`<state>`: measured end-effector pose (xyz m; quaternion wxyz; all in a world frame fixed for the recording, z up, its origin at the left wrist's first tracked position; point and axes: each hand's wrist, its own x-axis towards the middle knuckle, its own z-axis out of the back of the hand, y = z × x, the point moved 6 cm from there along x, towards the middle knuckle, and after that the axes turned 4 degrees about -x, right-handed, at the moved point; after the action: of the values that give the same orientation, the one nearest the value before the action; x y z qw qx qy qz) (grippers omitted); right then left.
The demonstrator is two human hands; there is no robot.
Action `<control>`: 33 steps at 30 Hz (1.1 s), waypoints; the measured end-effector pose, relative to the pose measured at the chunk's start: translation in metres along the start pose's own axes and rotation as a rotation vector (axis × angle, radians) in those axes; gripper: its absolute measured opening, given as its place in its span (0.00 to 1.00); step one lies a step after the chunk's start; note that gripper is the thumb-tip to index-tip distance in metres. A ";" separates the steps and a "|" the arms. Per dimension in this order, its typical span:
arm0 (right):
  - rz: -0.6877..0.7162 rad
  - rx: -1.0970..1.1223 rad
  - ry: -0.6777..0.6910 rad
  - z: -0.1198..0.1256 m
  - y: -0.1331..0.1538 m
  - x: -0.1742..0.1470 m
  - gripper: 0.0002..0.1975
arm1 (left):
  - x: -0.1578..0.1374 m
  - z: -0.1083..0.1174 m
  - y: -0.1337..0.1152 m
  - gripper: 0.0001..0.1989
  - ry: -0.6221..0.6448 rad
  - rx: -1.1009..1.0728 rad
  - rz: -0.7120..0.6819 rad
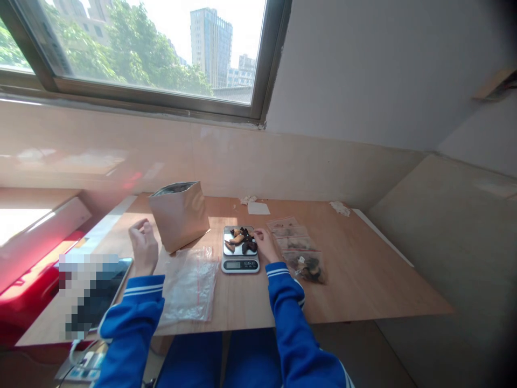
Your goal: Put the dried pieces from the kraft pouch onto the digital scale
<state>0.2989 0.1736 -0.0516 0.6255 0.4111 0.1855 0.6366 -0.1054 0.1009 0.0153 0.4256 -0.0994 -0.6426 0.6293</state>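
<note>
1. One wooden counter.
2. One open foil pouch, upright beside the left hand, whose fingers are loosely curled, empty.
3. One clear bag stack; four filled bags.
4. One scale bearing dried pieces; right hand fingertips pinch together at them.

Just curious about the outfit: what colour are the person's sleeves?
The sleeves are bright blue with white stripes at the cuffs, seen clearly in the head view.

One scale sits at the right fingers; one foil bag stands beside the left fingers; four filled pouches lie right of the right fingers.
</note>
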 end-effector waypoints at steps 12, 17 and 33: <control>-0.051 0.176 0.030 -0.013 -0.015 0.014 0.10 | -0.102 -0.025 0.019 0.12 0.228 0.182 -0.073; -0.056 0.229 -0.001 -0.018 -0.023 0.013 0.15 | -0.126 -0.039 0.006 0.10 0.253 0.378 -0.103; -0.024 0.182 -0.010 -0.026 -0.026 0.016 0.17 | -0.188 -0.064 0.004 0.09 0.829 0.517 -0.117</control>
<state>0.2982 0.2000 -0.0815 0.5939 0.4672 0.2444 0.6077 0.0519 0.0228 -0.0778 0.6911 -0.1963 -0.2464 0.6505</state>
